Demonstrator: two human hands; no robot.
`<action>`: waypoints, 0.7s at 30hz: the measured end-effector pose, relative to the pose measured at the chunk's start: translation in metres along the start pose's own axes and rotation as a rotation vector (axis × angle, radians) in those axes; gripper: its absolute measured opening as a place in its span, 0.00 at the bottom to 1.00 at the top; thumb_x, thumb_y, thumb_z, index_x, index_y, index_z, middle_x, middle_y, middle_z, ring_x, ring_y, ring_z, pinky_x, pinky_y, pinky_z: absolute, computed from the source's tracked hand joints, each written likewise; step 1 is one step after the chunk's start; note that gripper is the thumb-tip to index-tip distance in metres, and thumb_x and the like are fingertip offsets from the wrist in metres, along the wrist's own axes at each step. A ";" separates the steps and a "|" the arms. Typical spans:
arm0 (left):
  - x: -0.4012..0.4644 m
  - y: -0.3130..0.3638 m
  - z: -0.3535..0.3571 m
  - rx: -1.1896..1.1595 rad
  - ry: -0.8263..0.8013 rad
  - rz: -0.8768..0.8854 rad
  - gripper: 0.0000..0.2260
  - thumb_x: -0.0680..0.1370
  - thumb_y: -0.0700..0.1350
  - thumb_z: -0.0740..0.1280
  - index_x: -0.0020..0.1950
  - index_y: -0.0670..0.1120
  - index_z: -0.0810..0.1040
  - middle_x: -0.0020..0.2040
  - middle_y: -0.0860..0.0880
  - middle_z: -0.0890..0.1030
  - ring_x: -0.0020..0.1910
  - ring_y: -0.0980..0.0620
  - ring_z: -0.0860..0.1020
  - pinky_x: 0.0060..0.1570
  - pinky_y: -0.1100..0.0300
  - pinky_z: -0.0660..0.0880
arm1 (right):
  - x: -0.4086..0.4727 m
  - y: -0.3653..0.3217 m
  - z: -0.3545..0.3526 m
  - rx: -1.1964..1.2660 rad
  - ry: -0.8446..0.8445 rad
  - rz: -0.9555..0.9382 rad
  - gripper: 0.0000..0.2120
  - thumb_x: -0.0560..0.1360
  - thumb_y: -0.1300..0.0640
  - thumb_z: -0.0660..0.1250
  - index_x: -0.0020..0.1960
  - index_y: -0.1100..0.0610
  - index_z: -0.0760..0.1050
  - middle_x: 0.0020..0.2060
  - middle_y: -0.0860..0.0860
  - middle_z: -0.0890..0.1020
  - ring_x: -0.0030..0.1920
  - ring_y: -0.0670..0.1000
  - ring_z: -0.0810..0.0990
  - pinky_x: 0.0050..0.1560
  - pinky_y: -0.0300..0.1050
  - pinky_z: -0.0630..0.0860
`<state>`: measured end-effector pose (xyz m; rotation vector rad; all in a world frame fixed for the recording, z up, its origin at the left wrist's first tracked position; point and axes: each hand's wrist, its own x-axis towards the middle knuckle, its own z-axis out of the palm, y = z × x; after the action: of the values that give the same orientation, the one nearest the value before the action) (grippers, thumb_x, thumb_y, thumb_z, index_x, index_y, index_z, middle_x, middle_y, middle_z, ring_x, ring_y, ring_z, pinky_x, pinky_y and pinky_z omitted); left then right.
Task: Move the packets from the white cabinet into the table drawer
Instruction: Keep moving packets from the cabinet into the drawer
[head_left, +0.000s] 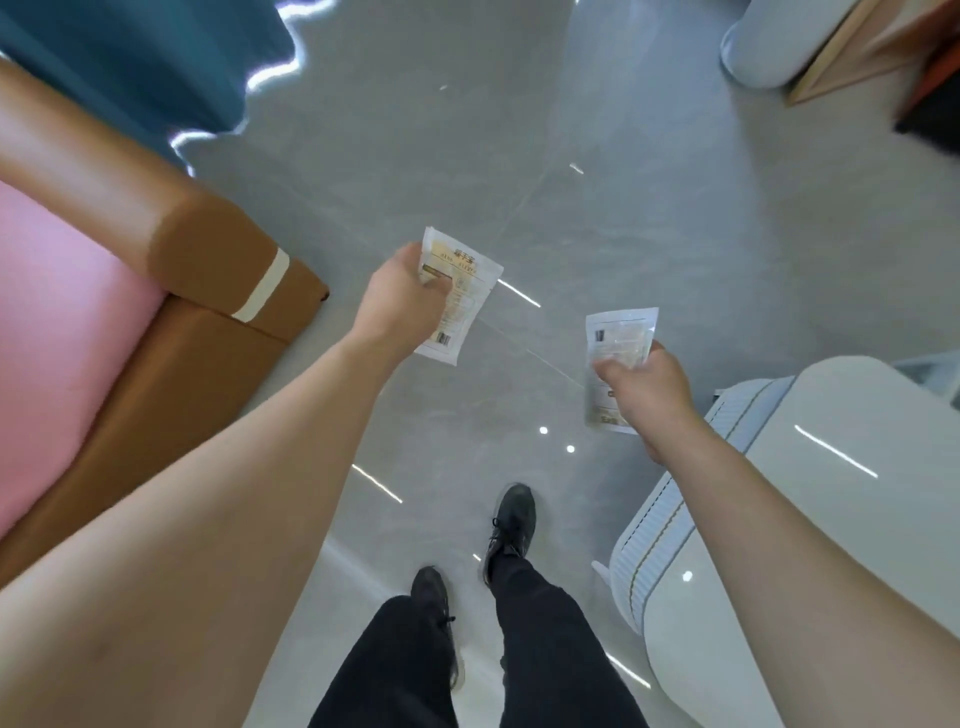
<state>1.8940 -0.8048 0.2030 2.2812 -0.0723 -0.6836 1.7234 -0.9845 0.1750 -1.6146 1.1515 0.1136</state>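
Forearms: both are stretched forward and downward from the camera, one to each side, so that the packets are kept apart and in sight.
Legs and shoes: black trousers and black shoes (511, 525) are seen mid-stride on the grey floor (649, 218); walking between furniture is judged to be the step in hand.
Left hand (402, 304): its grip is closed around the left packet (457, 296), held by one long edge so that the printed face is turned upward.
Right hand (647, 392): its grip is pinched on the right packet (615, 358) near the middle, the lower end hanging below the fingers.
Packets: both are carried in the air above the floor, well apart, touching nothing else.
White unit (831, 519): it is seen just beside the right arm; whether it is the cabinet or the table cannot be told.
Brown bed frame (218, 270): it lies to the left, with a pink mattress (62, 322) on it.
Drawer: not in view, so the placing is judged not yet done.
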 end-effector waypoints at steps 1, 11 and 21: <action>0.012 0.017 0.008 -0.002 -0.014 0.006 0.12 0.80 0.44 0.61 0.63 0.52 0.73 0.53 0.55 0.79 0.48 0.52 0.78 0.40 0.60 0.75 | 0.012 -0.007 -0.011 0.005 0.016 0.004 0.06 0.75 0.58 0.67 0.51 0.50 0.75 0.40 0.46 0.80 0.39 0.47 0.79 0.34 0.39 0.70; 0.141 0.150 0.066 0.031 -0.128 0.124 0.12 0.80 0.45 0.62 0.64 0.51 0.74 0.52 0.54 0.81 0.48 0.52 0.80 0.35 0.62 0.72 | 0.126 -0.072 -0.083 0.072 0.155 0.044 0.04 0.76 0.58 0.65 0.43 0.51 0.73 0.37 0.47 0.78 0.38 0.50 0.77 0.37 0.41 0.73; 0.231 0.278 0.152 0.119 -0.232 0.218 0.11 0.80 0.44 0.62 0.63 0.49 0.74 0.55 0.52 0.80 0.51 0.49 0.79 0.38 0.61 0.74 | 0.230 -0.102 -0.174 0.163 0.232 0.113 0.07 0.75 0.60 0.64 0.52 0.55 0.75 0.43 0.52 0.80 0.45 0.56 0.81 0.49 0.52 0.78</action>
<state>2.0576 -1.1609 0.1966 2.2524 -0.4769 -0.8429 1.8352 -1.2691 0.1785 -1.4455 1.3933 -0.0952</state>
